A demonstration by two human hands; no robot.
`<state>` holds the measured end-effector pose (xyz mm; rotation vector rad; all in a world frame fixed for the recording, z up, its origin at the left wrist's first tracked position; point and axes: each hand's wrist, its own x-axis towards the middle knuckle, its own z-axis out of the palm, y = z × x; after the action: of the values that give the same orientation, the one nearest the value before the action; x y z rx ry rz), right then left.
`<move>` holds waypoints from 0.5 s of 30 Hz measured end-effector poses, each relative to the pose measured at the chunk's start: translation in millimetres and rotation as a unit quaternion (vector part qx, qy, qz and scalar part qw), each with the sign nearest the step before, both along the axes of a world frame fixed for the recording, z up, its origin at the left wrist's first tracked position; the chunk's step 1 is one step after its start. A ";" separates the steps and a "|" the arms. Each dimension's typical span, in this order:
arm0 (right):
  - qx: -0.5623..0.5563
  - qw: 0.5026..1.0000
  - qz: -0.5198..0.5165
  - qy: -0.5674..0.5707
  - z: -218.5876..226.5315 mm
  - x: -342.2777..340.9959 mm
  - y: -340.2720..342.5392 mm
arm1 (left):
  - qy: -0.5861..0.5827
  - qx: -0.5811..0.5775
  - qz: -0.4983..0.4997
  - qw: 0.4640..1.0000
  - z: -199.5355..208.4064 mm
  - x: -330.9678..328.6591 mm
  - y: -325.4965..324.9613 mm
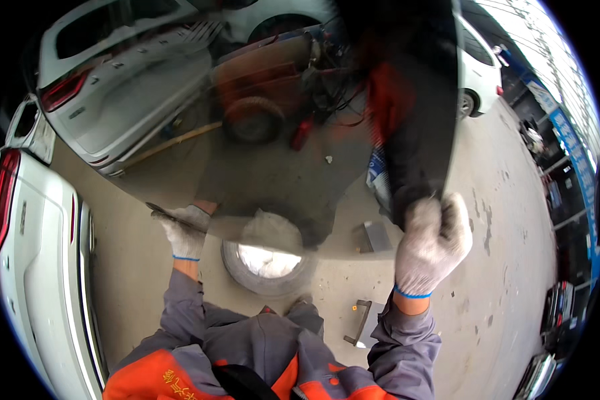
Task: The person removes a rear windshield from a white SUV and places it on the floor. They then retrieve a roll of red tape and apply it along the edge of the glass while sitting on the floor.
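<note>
Dark pane (267,167) held up, overlapping far side of tire (267,287). L hand (185,232), left of tire, gripping pane edge; R hand (435,237), right of tire, ditto. White car (40,247) well L of tire.

Washed-out roof (559,50) upper right, strong fisheye bending.

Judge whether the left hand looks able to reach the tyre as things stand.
Probably not: the left hand is occupied holding the large tinted panel, which also overlaps the far side of the tyre in this view, though the near side shows uncovered.
</note>
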<state>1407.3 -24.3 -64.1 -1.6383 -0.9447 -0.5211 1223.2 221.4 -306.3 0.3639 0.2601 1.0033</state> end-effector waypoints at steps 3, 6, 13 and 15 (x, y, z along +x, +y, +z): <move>-0.101 0.982 0.117 -0.108 1.3 27.3 -36.9 | -0.070 -0.014 0.036 0.997 -65.2 13.1 -25.6; -0.160 0.956 0.201 -0.144 -26.3 29.2 -44.5 | -0.178 0.064 -0.029 0.982 -155.7 4.2 -40.1; -0.408 0.820 0.388 -0.100 -68.4 36.4 -72.7 | -0.225 0.092 0.005 0.970 -210.4 42.7 -109.2; -0.462 0.746 0.460 -0.136 -90.3 48.7 -76.0 | -0.176 0.049 0.050 0.982 -224.5 46.6 -126.5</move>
<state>1456.0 -100.3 -154.4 -1.6187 -2.2969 0.5245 1269.8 94.9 -530.9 0.2588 -0.0918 1.1616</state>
